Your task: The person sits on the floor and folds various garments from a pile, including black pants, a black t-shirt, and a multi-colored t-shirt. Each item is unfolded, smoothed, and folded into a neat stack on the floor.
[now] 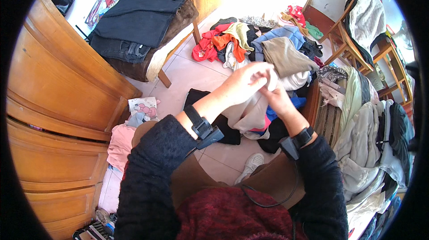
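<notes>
My left hand (246, 77) and my right hand (276, 92) meet above the floor in front of me, fingers bent inward and partly blurred. A pale beige garment (249, 114) hangs below them, its upper part pinched between the hands. The exact grip of each finger is hidden. Beneath this cloth lie black garments (228, 127) on the tiles, with a bright blue piece (296, 103) beside my right wrist. Just beyond the hands, a folded khaki garment (285, 55) rests on a heap of clothes.
Mixed red, orange and blue clothes (207, 44) spread over the floor ahead. Dark trousers (140, 12) lie on a chair at left, near a wooden cabinet (60, 99). Pink cloth (120, 143) sits by the cabinet. More garments (358, 153) are piled at right, below a chair (348, 39).
</notes>
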{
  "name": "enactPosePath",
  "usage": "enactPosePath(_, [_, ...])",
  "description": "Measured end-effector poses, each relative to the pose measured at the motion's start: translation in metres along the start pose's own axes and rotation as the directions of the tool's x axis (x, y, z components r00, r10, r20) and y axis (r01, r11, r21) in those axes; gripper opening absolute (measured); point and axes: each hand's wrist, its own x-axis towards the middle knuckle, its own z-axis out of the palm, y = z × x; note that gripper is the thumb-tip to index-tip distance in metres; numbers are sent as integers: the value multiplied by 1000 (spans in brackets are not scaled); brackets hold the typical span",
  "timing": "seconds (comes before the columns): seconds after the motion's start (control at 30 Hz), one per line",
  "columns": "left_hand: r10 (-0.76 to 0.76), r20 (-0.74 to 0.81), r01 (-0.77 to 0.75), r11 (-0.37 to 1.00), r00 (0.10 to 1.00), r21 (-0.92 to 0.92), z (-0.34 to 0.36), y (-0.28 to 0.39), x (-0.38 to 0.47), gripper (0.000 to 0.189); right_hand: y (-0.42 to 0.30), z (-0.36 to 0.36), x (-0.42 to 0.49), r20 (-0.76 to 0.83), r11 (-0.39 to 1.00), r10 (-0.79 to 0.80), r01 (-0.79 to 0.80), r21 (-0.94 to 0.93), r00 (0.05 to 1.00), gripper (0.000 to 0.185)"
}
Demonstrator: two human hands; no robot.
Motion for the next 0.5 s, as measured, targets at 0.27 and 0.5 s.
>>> enactPosePath(0.27, [-107, 53, 87, 953, 993, 292, -32, -45, -13, 77, -21, -67, -14, -14, 887, 28, -18, 462, 1000, 40])
enactPosePath(0.5, [-461, 70, 440, 875, 885, 204, -3, -61, -16, 68, -33, -82, -23, -20, 891, -97, 96, 445, 995, 31])
